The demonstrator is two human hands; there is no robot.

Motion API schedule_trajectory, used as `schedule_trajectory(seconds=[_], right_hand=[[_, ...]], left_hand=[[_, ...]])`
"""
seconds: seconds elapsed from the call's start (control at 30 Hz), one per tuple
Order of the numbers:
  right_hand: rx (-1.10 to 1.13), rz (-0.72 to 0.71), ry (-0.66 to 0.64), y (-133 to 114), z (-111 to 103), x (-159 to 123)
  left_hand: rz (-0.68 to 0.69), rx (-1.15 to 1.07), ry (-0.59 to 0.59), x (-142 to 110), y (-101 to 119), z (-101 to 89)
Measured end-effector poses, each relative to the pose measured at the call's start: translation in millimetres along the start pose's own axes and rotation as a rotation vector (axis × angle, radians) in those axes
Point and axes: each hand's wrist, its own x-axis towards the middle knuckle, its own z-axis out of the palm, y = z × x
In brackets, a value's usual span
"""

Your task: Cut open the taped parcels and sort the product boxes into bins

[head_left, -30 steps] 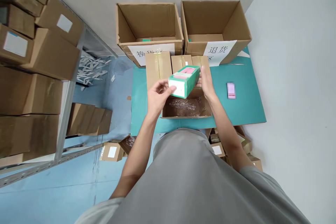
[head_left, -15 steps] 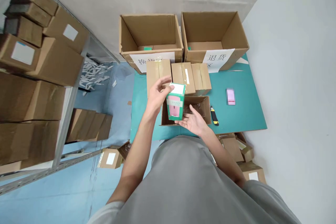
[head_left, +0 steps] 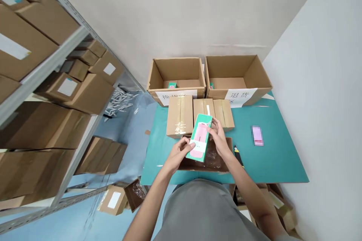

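A green and pink product box (head_left: 200, 137) is held up in front of me, tilted, its printed face toward me. My left hand (head_left: 181, 151) grips its lower left edge, thumb across the front. At the upper right edge, my right hand (head_left: 217, 135) is closed on the same box. Beneath it stands an open cardboard box (head_left: 224, 165) with clear plastic wrap (head_left: 212, 158) inside; the product box covers part of it. Three closed cartons (head_left: 180, 116) stand just behind.
Two large open boxes, a left one (head_left: 177, 94) and a right one (head_left: 246, 96), bear handwritten paper signs at the table's back. A utility knife (head_left: 238, 155) and a blurred pink item (head_left: 257, 136) lie right on the green table (head_left: 277, 158). Carton-filled shelves (head_left: 85, 120) rise at left.
The product box has turned from upright to tilted, its long face now toward me. My right hand has moved from below it to its upper right edge; my left went from top to lower left.
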Motion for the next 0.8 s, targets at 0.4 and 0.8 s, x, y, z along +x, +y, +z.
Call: schedule_trajectory(seconds=[0.4, 0.8], right_hand=[[-0.056, -0.005, -0.373, -24, 117, 122], [-0.584, -0.091, -0.311, -2, 271, 336]], left_hand=[[0.223, -0.148, 0.256, 155, 74, -75.7], [0.408, 0.610, 0.556, 349, 131, -198.9]])
